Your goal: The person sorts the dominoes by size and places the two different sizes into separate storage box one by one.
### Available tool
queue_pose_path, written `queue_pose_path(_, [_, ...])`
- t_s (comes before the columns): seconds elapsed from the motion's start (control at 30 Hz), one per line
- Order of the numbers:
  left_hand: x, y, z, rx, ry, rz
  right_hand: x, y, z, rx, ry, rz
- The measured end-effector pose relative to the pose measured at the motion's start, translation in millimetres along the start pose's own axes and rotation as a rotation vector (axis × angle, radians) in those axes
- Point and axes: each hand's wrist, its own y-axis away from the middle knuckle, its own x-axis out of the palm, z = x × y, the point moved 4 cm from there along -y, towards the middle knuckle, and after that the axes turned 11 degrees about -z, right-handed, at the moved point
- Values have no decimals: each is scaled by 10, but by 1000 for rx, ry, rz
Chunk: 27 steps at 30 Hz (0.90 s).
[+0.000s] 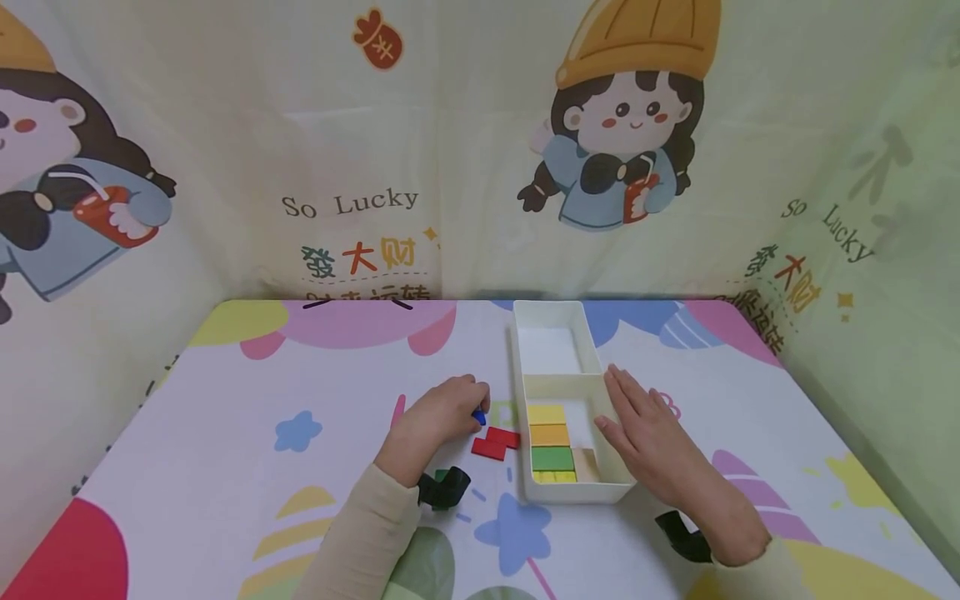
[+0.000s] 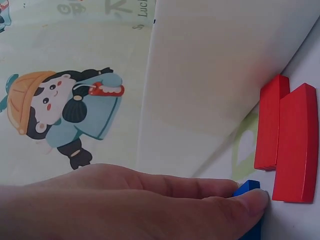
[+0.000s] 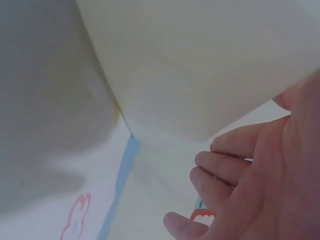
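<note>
Between thumb and fingers, my left hand [image 1: 447, 408] pinches a blue block [image 2: 250, 187] low over the table. Two red blocks [image 1: 490, 448] lie side by side on the table, just right of that hand. To their right stands a white two-compartment box [image 1: 519, 392]. Its near compartment holds yellow, orange [image 1: 550, 435], green [image 1: 552, 458] and natural-wood [image 1: 586, 465] blocks; the far one shows only its white floor. With fingers extended, my right hand [image 1: 651, 437] lies along the box's right wall. The right wrist view shows those straight fingers [image 3: 215, 187] beside the white wall.
A patterned cloth [image 1: 225, 433] with stars and rainbows covers the table. Behind it hangs a printed curtain [image 1: 480, 167]. A small green piece [image 1: 441, 475] shows partly behind the black strap [image 1: 450, 489] on the left wrist.
</note>
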Motion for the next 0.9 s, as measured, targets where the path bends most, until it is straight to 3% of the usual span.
queue_pose_path(0.9, [-40,-36,14,24,12,-35,60,-7,-11,22,-5,10])
